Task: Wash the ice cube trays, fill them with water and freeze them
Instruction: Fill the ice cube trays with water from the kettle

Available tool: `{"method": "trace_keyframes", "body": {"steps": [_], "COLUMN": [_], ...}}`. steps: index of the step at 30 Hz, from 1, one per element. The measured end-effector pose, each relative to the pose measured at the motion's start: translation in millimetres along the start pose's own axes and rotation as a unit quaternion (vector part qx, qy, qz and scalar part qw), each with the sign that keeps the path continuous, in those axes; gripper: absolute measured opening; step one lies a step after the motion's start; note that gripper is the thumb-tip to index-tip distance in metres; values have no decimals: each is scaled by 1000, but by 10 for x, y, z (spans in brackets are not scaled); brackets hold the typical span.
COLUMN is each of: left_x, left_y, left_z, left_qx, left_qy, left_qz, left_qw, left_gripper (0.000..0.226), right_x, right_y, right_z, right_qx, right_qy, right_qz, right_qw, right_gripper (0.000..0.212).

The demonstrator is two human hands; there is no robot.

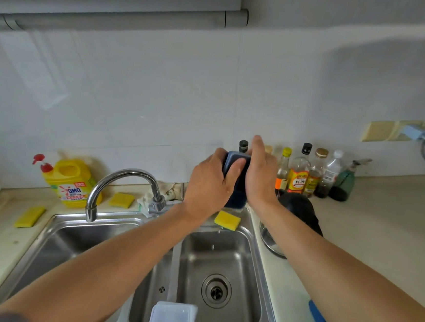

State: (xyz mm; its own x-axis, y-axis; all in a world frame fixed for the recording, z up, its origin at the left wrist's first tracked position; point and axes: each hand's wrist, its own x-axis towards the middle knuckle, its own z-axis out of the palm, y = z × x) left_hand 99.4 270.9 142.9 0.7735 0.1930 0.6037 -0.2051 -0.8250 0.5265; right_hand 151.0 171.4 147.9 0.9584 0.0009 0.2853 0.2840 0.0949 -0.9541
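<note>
**Blue tray held up over the sink**

We hold a dark blue ice cube tray (238,169) upright between both hands, above the back rim of the right-hand basin of the steel sink (258,240). Our left hand (209,183) grips its left edge, thumb laid across the front. Our right hand (261,175) lies against its right side with one finger pointing up; the rest of its fingers are hidden. A yellow sponge (227,220) sits on the rim just below the tray. The tap (126,182) arches over the left basin, and a yellow detergent bottle (72,180) stands behind it. A clear plastic lid (172,317) rests at the near edge. Sauce bottles (299,172) line the wall on the right.
</note>
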Motion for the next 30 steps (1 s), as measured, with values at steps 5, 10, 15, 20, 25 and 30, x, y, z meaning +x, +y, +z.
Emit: {"method": "trace_keyframes", "body": {"steps": [5, 10, 15, 20, 25, 30], "left_x": [-109, -156, 3, -134, -158, -199], "left_y": [-117, -321, -603, -1047, -982, -647], "left_z": [69, 182, 283, 603, 966, 1192], "left_qx": [-18, -24, -73, -134, -161, -197], "left_qy": [-16, -67, -79, -110, -153, -172], "left_qz": [-8, -45, -139, -290, -337, -329], "left_qw": [1000, 996, 984, 941, 915, 907], "left_gripper": [37, 40, 45, 47, 52, 45], "right_x": [-40, -115, -75, -489, -547, -537], "right_y": [175, 388, 363, 897, 1010, 966], "right_z": [15, 53, 73, -245, -384, -778], "right_qx": [-23, -10, -92, -123, -91, -82], "right_qy": [9, 18, -59, -162, -138, -115], "right_qz": [-1, 141, 183, 271, 276, 296], "right_qw": [1000, 990, 977, 941, 947, 945], "right_gripper": [53, 65, 94, 45, 18, 21]}}
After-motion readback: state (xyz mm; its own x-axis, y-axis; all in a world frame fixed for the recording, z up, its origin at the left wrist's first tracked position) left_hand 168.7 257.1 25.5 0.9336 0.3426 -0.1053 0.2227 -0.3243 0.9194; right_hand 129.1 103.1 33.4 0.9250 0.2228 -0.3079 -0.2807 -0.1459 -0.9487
